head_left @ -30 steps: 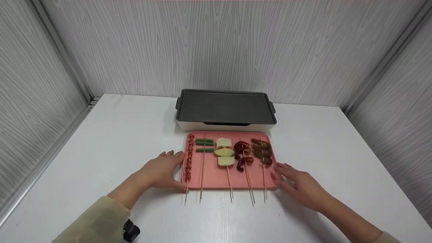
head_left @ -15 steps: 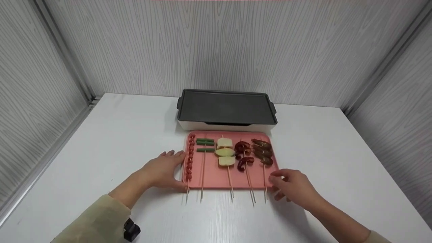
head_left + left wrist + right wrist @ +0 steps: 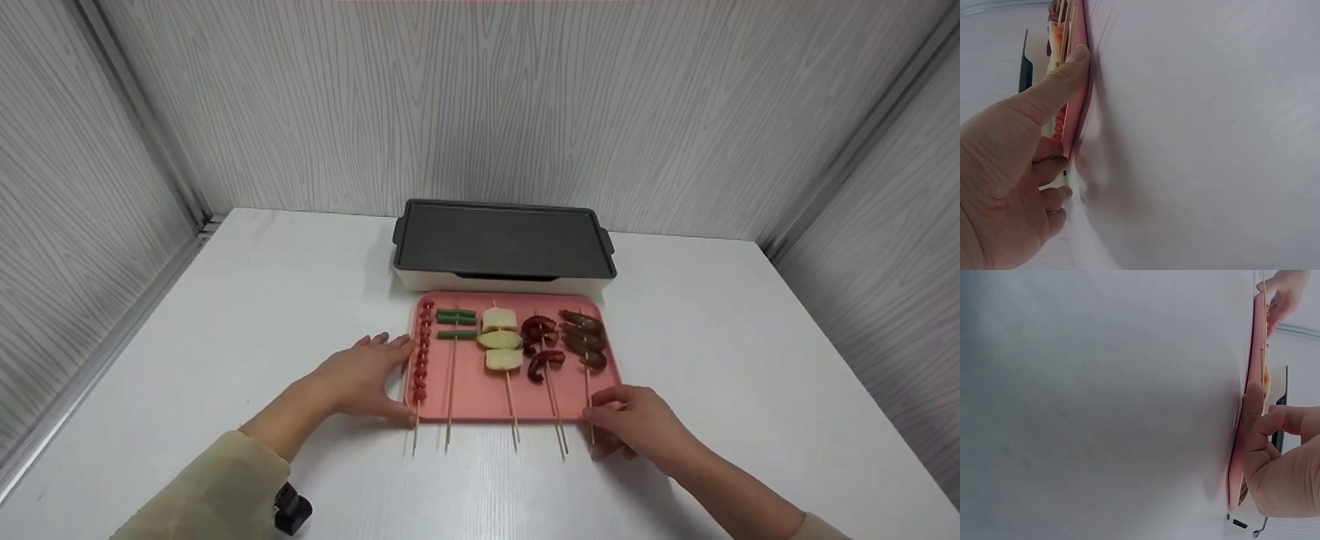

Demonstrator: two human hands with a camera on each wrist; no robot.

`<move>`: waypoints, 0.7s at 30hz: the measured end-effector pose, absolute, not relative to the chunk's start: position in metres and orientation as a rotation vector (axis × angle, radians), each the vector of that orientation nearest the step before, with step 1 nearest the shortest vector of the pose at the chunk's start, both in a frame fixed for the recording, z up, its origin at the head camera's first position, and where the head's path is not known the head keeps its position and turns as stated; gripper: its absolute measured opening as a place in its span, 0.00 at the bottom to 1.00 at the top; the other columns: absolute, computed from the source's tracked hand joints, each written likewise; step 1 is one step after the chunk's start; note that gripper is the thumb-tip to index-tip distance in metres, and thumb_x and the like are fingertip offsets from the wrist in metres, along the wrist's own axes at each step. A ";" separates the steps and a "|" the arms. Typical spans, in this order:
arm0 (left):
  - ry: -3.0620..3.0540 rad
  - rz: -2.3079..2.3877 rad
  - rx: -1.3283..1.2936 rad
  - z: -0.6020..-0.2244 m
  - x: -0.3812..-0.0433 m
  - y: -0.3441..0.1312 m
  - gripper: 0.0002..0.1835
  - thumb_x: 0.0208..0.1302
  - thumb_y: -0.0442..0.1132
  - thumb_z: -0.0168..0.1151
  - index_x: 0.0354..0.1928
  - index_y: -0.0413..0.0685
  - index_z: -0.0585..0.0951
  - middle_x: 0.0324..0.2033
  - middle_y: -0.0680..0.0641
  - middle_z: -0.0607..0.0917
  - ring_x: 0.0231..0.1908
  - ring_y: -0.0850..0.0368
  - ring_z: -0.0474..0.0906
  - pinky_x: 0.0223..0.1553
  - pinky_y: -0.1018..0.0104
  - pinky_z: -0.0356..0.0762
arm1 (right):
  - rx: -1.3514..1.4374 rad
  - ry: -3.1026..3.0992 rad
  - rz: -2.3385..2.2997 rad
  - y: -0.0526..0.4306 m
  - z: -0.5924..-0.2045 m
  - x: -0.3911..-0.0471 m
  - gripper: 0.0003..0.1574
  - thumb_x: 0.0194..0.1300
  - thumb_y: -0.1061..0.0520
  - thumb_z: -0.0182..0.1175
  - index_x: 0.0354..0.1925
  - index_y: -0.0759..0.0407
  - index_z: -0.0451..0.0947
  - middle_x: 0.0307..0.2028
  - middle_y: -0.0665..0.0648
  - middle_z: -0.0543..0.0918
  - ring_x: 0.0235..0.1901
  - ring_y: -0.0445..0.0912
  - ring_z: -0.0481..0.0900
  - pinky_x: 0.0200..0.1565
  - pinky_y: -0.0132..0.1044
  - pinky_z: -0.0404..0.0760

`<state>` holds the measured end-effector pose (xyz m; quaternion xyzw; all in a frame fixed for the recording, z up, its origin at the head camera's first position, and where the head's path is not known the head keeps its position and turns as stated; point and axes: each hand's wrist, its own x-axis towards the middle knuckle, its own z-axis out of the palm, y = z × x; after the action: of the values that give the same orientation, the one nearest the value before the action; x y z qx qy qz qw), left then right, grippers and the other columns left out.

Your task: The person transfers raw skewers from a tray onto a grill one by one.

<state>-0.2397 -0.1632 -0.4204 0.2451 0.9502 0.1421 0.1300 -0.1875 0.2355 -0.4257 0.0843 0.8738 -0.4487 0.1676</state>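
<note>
A pink tray (image 3: 480,405) holds several skewers side by side. From left to right they carry small red pieces (image 3: 421,352), green stalks (image 3: 456,320), pale slices (image 3: 501,341), dark red tentacle pieces (image 3: 544,345) and brown shrimp (image 3: 583,341). My left hand (image 3: 360,379) spreads at the tray's left front corner, thumb on the front edge and fingers along the left side. In the left wrist view its thumb (image 3: 1064,76) lies straight against the tray's rim. At the front right corner, my right hand (image 3: 637,424) pinches the shrimp skewer's stick between curled fingers and thumb.
Behind the tray stands a griddle (image 3: 502,240) with a dark flat plate on a white base. A small black object (image 3: 291,511) sits beside the left sleeve. Wood-grain panels (image 3: 480,105) surround the white table (image 3: 300,285) at the back and sides.
My right hand has moved from the tray's right edge down and left to the shrimp skewer's stick, its fingers curling in. The left hand and tray are almost still.
</note>
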 end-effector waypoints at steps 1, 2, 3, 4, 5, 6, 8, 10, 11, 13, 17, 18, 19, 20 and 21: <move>2.762 0.414 0.713 -0.420 -0.240 -0.163 0.62 0.55 0.65 0.80 0.81 0.35 0.62 0.80 0.37 0.64 0.79 0.31 0.55 0.80 0.40 0.53 | 0.242 2.488 -1.282 0.235 -0.427 -0.188 0.23 0.71 0.52 0.70 0.58 0.63 0.82 0.32 0.56 0.87 0.27 0.48 0.88 0.27 0.36 0.80; 2.764 0.415 0.717 -0.420 -0.240 -0.163 0.62 0.54 0.65 0.80 0.81 0.35 0.63 0.79 0.37 0.64 0.79 0.31 0.56 0.80 0.39 0.54 | 0.247 2.488 -1.287 0.235 -0.427 -0.188 0.22 0.70 0.53 0.71 0.57 0.63 0.82 0.32 0.56 0.87 0.27 0.48 0.88 0.27 0.36 0.80; 2.765 0.414 0.717 -0.420 -0.240 -0.163 0.62 0.54 0.65 0.80 0.81 0.35 0.63 0.79 0.37 0.64 0.79 0.31 0.56 0.80 0.39 0.54 | 0.249 2.488 -1.293 0.236 -0.428 -0.189 0.21 0.69 0.53 0.71 0.56 0.62 0.83 0.32 0.56 0.87 0.26 0.47 0.87 0.27 0.36 0.80; 2.764 0.414 0.716 -0.420 -0.240 -0.163 0.62 0.54 0.65 0.80 0.81 0.35 0.63 0.79 0.37 0.64 0.79 0.31 0.56 0.79 0.39 0.55 | 0.246 2.487 -1.296 0.236 -0.429 -0.189 0.20 0.69 0.54 0.72 0.54 0.62 0.83 0.31 0.56 0.87 0.26 0.47 0.87 0.27 0.35 0.80; 2.765 0.416 0.715 -0.420 -0.240 -0.163 0.62 0.54 0.65 0.80 0.81 0.36 0.63 0.79 0.37 0.64 0.78 0.31 0.56 0.79 0.39 0.55 | 0.242 2.486 -1.301 0.236 -0.430 -0.189 0.19 0.69 0.54 0.72 0.53 0.62 0.84 0.31 0.55 0.87 0.26 0.47 0.86 0.27 0.35 0.79; 2.764 0.411 0.714 -0.420 -0.240 -0.164 0.62 0.54 0.65 0.80 0.81 0.36 0.63 0.79 0.37 0.64 0.78 0.31 0.56 0.79 0.38 0.56 | 0.240 2.481 -1.309 0.237 -0.430 -0.189 0.17 0.69 0.54 0.72 0.51 0.62 0.84 0.30 0.56 0.87 0.25 0.46 0.85 0.27 0.35 0.79; 2.760 0.407 0.707 -0.421 -0.241 -0.163 0.63 0.53 0.65 0.80 0.81 0.36 0.63 0.80 0.37 0.64 0.78 0.31 0.56 0.79 0.38 0.56 | 0.231 2.462 -1.336 0.238 -0.431 -0.189 0.13 0.70 0.55 0.71 0.48 0.63 0.86 0.29 0.56 0.86 0.26 0.45 0.84 0.27 0.35 0.79; 2.757 0.404 0.702 -0.421 -0.241 -0.163 0.63 0.53 0.66 0.80 0.81 0.36 0.63 0.80 0.37 0.64 0.78 0.30 0.56 0.78 0.37 0.57 | 0.215 2.443 -1.366 0.240 -0.431 -0.188 0.11 0.71 0.56 0.69 0.45 0.64 0.86 0.28 0.56 0.86 0.26 0.45 0.83 0.28 0.35 0.78; 2.758 0.403 0.701 -0.421 -0.241 -0.163 0.63 0.53 0.65 0.80 0.81 0.36 0.63 0.79 0.37 0.64 0.78 0.30 0.56 0.78 0.37 0.57 | 0.210 2.436 -1.383 0.241 -0.431 -0.188 0.11 0.72 0.56 0.69 0.45 0.64 0.86 0.28 0.56 0.87 0.27 0.44 0.82 0.29 0.35 0.79; 2.761 0.395 0.703 -0.420 -0.242 -0.162 0.63 0.53 0.65 0.80 0.81 0.36 0.63 0.79 0.37 0.64 0.78 0.30 0.57 0.78 0.38 0.57 | 0.196 2.416 -1.420 0.244 -0.430 -0.186 0.11 0.73 0.57 0.67 0.46 0.66 0.86 0.30 0.56 0.88 0.28 0.44 0.83 0.30 0.34 0.79; 2.767 0.381 0.707 -0.420 -0.241 -0.162 0.62 0.54 0.65 0.80 0.80 0.35 0.63 0.79 0.36 0.65 0.78 0.30 0.57 0.79 0.39 0.56 | 0.180 2.372 -1.481 0.249 -0.429 -0.183 0.14 0.75 0.56 0.65 0.48 0.68 0.85 0.33 0.56 0.89 0.30 0.44 0.86 0.30 0.34 0.80; 2.767 0.380 0.708 -0.420 -0.241 -0.162 0.62 0.54 0.65 0.80 0.80 0.35 0.63 0.79 0.36 0.65 0.78 0.30 0.57 0.79 0.39 0.56 | 0.176 2.359 -1.495 0.250 -0.428 -0.181 0.15 0.76 0.56 0.65 0.49 0.68 0.84 0.34 0.56 0.89 0.30 0.44 0.86 0.30 0.34 0.81; 2.767 0.379 0.708 -0.420 -0.241 -0.162 0.62 0.54 0.65 0.80 0.80 0.35 0.63 0.79 0.36 0.65 0.78 0.30 0.57 0.79 0.39 0.56 | 0.170 2.349 -1.505 0.251 -0.427 -0.180 0.15 0.76 0.56 0.65 0.49 0.69 0.84 0.34 0.56 0.89 0.30 0.44 0.86 0.30 0.33 0.81; 2.766 0.380 0.707 -0.420 -0.241 -0.162 0.62 0.54 0.65 0.80 0.80 0.35 0.63 0.79 0.36 0.65 0.78 0.30 0.57 0.79 0.39 0.56 | 0.165 2.343 -1.511 0.252 -0.427 -0.178 0.15 0.76 0.56 0.65 0.49 0.69 0.84 0.34 0.56 0.89 0.30 0.45 0.86 0.30 0.33 0.81; 2.765 0.381 0.705 -0.420 -0.241 -0.162 0.62 0.54 0.65 0.80 0.80 0.35 0.63 0.79 0.36 0.65 0.78 0.30 0.57 0.79 0.39 0.57 | 0.161 2.337 -1.517 0.253 -0.426 -0.177 0.15 0.76 0.56 0.65 0.49 0.69 0.84 0.34 0.56 0.88 0.30 0.45 0.85 0.31 0.33 0.81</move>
<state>-0.2412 -0.1625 -0.4204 0.2429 0.9522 0.1313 0.1308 -0.1766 0.2531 -0.4261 0.0568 0.8246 -0.5351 0.1744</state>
